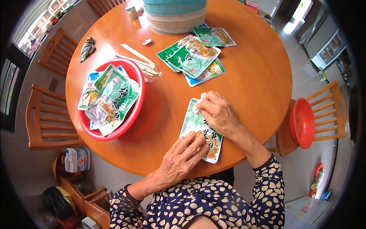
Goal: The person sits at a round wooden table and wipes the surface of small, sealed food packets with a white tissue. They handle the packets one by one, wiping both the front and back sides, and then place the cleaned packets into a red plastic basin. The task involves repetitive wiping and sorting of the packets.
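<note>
Right hand (218, 113): fingers curled shut over a small white cloth (199, 104), pressing it onto the upper end of a green food packet (198, 128). Only an edge of the cloth shows past the fingers.

Left hand (182, 157): open and flat, fingers spread, palm down on the lower end of the same packet. It grips nothing; it rests on the packet's surface.

Packet: lies flat on the round wooden table (251, 76), near the edge closest to the person, between the two hands. Green top, picture of food at the bottom.

Further out, left: red basin (131, 114) on the table, with several similar packets (110, 99) heaped in it. Just beside its far rim, a few wrapped chopsticks (139, 57).

Far centre: loose pile of green packets (194, 55) spread on the table, well apart from the hands. Behind them, a stack of plastic baskets (175, 15), teal on top, cream below.

Far left on the table: dark crumpled rag (87, 48).

Off the table: wooden chairs around it; one at right (331, 110) bears a second red basin (302, 123) tilted on its side.
</note>
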Tool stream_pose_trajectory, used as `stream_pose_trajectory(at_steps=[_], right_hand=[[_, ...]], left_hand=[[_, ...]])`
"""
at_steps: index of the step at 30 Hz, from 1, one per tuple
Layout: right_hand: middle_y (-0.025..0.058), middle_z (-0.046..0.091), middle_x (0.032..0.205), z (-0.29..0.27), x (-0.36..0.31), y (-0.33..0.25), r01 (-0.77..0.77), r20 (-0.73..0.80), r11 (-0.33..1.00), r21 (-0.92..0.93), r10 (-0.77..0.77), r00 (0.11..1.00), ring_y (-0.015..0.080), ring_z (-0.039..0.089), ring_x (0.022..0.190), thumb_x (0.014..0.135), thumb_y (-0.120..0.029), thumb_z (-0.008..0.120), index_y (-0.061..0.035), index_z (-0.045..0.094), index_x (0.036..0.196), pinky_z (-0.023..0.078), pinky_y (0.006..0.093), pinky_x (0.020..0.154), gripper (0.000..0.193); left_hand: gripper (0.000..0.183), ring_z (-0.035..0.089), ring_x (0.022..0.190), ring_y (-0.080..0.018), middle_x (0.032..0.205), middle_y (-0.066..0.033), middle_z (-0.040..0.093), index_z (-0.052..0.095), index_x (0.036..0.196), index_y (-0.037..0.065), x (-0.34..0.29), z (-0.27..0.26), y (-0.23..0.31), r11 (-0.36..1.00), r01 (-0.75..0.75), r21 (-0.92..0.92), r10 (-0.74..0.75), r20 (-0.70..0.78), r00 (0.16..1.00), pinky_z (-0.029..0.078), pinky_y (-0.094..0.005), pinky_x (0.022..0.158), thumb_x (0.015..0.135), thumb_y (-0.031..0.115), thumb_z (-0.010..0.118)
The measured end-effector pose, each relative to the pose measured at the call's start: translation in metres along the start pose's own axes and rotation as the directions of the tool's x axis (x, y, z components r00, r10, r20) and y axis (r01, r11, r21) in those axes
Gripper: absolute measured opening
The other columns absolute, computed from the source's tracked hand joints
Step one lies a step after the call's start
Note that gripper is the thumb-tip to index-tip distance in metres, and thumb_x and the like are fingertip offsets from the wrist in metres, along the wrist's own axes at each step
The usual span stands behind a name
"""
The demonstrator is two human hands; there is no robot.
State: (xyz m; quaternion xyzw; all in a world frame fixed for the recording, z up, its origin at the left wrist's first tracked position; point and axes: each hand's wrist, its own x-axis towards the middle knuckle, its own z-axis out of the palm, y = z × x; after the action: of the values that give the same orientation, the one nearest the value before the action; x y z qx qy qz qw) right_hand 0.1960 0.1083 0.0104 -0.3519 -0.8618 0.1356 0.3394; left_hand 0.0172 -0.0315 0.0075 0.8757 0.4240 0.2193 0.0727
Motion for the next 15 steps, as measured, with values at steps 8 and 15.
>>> stream_pose_trajectory(at_steps=[8, 15], right_hand=[[0.0108, 0.06, 0.09, -0.047, -0.037, -0.026, -0.164, 0.219, 0.945, 0.284, 0.103, 0.97, 0.0294, 0.062, 0.085, 0.081, 0.003, 0.068, -0.0005, 0.068, 0.092, 0.051, 0.0388, 0.074, 0.011], [0.0095, 0.06, 0.09, -0.038, -0.036, -0.019, -0.178, 0.15, 0.937, 0.3, 0.137, 0.979, 0.0288, 0.063, 0.084, 0.081, 0.003, 0.069, -0.0021, 0.068, 0.09, 0.051, 0.0379, 0.073, 0.011]], left_hand=[[0.044, 0.046, 0.137, -0.0327, 0.149, -0.0101, 0.048, 0.062, 0.134, 0.012, -0.004, 0.002, 0.0, 1.0, 0.021, -0.011, -0.021, 0.002, 1.0, 0.043, -0.0471, 0.11, 0.09, 0.016, 0.055], [0.043, 0.049, 0.134, -0.0322, 0.147, -0.0098, 0.049, 0.063, 0.132, 0.011, -0.002, 0.0, 0.001, 0.999, -0.017, 0.037, 0.017, -0.005, 1.0, 0.047, -0.0444, 0.106, 0.09, 0.016, 0.056]])
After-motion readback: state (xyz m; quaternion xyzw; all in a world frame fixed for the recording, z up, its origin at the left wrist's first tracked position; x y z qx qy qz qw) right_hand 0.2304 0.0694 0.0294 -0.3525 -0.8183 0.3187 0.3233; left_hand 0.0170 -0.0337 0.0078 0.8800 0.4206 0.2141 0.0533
